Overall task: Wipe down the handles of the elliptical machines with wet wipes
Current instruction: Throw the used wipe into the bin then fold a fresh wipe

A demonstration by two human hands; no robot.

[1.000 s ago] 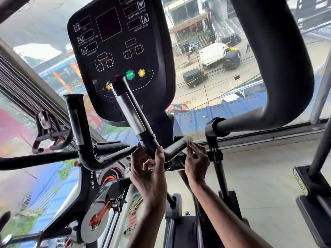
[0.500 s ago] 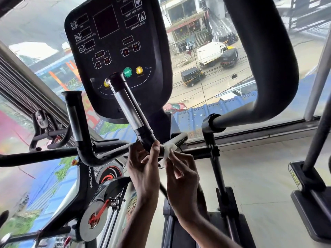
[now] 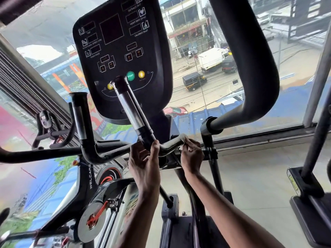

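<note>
Exercise bike point(image 3: 86, 178), auto-rickshaw point(image 3: 194, 80), white truck point(image 3: 211, 59)

Looking like a gym on an upper floor: facing an elliptical console point(image 3: 118, 56) listing heart rate, calories and resistance, rising behind a handle point(image 3: 130, 111) with a metal grip; standing beside a Welcare exercise bike point(image 3: 89, 176) with a flywheel; looking through wide window glass point(image 3: 295, 86) onto a street point(image 3: 223, 86) carrying a truck point(image 3: 211, 59).
</note>
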